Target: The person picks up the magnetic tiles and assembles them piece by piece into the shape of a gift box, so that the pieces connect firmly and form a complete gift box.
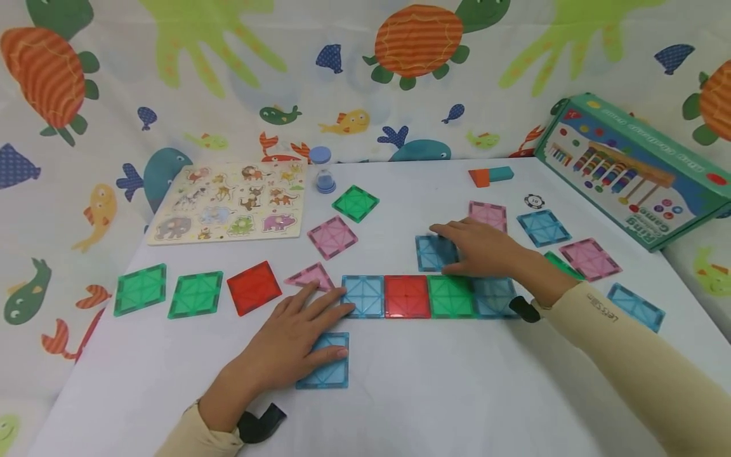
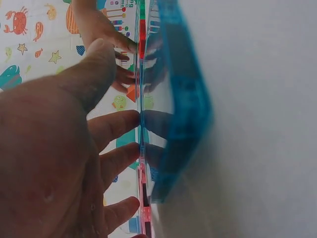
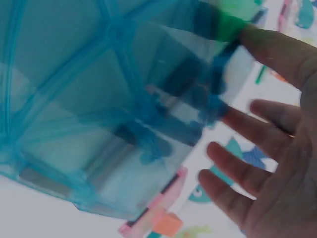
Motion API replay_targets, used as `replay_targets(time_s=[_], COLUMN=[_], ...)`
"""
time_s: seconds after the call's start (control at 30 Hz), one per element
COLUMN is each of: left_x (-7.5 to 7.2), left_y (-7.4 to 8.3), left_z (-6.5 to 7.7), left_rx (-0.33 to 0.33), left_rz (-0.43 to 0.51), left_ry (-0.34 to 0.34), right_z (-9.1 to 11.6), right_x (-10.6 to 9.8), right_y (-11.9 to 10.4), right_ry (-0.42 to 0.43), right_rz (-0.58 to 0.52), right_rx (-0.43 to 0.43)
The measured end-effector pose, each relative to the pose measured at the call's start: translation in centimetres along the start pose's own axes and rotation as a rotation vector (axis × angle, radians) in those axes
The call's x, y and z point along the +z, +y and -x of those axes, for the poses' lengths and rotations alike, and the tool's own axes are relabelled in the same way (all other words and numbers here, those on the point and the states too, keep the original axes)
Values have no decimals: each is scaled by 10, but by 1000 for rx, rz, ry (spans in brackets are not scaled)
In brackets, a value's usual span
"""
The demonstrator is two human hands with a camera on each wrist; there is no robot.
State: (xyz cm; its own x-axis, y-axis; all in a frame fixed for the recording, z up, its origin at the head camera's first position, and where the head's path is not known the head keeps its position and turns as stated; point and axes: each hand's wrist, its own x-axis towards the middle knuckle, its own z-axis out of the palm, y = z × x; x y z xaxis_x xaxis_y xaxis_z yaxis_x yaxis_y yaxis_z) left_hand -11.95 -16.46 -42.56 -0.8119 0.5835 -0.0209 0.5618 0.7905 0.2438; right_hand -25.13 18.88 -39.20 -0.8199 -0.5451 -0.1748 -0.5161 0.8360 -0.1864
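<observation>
Printed in dark letters, "Let's Slim" can be read along the beige right sleeve (image 1: 617,343), which crosses the white surface (image 1: 422,400) from the near right. The right hand (image 1: 485,247) has its grip on the far blue tile (image 1: 429,255), thumb at the near edge and forefinger at the far edge; this tile lies just beyond a straight row of a blue tile (image 1: 364,296), a red tile (image 1: 407,296), a green tile (image 1: 448,296) and, at the right end, another blue tile (image 1: 493,299) partly under the wrist. The left hand (image 1: 299,333) lies with its fingers spread and its grip loose, fingertips at the row's left end and thumb resting over a near blue tile (image 1: 325,377). A pink triangle (image 1: 309,273) sits just beyond those fingers. On the far right leans a green box (image 1: 634,171) whose front carries lettering that seems to include "king" and "Game"; the white words along its upper side are too blurred to read. Near it, a round black-and-white token (image 1: 534,201) bears what looks like "10". A puzzle board (image 1: 237,206) on the far left shows animal pictures, with no legible wording.
</observation>
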Motion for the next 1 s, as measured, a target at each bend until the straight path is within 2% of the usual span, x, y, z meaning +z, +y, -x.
replay_targets(time_s=[0.17,0.33,0.5,0.6,0.73,0.87,1.0], left_x=[1,4,2,1,-1,-1,1], left_y=[-2,0,1,-1,-3,-1,2], left_z=[1,2,0,0,0,3,3], left_rx=[0,-3,17,22,-1,-23,-12], left_rz=[-6,-6,-8,-17,-24,-22,-23], left_ry=[16,17,29,46,28,-2,-4], right_z=[0,-6,4,1,-32,-80,-119], right_x=[-5,-1,2,-3,-7,-10,-8], right_y=[-2,-12,-18,-30,-55,-88,-114], right_ry=[-31,-16,64,115,136,76,28], right_rz=[-27,-26,-29,-46,-26,-31,-53], right_rx=[-31,-58,-57,-81,-133,-182,-218])
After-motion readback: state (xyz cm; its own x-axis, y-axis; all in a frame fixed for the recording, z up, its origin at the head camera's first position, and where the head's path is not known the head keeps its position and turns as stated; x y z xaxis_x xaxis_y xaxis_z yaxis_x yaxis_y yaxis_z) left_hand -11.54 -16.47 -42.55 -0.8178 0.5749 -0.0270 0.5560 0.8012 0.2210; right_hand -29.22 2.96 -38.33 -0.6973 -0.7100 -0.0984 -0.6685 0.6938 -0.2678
